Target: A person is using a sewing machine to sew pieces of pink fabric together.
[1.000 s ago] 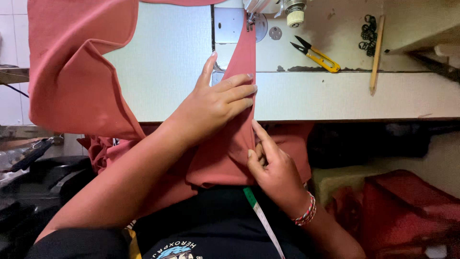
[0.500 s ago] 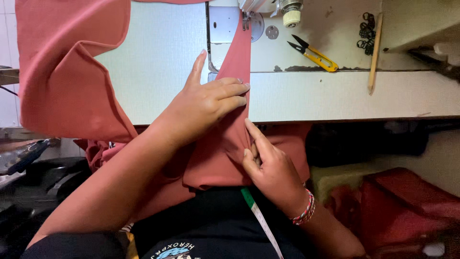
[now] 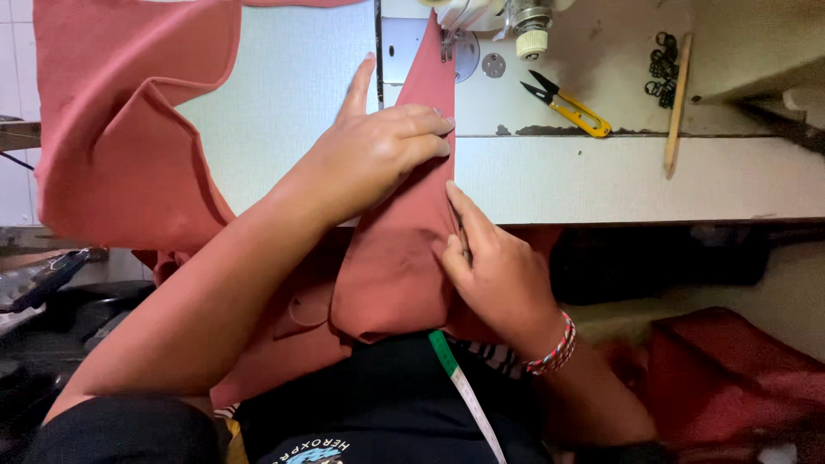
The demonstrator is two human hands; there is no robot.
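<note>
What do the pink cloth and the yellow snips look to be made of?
The pink cloth looks like soft matte knit or woven fabric: it folds and drapes limply. The yellow snips seem to have plastic handles, glossy and bright, with dark, probably metal, blades.

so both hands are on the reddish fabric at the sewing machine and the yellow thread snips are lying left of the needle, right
Not quite. The left hand and right hand are both on the reddish fabric at the sewing machine, but the yellow thread snips lie to the right of the needle, not the left. The head view shows this.
</note>
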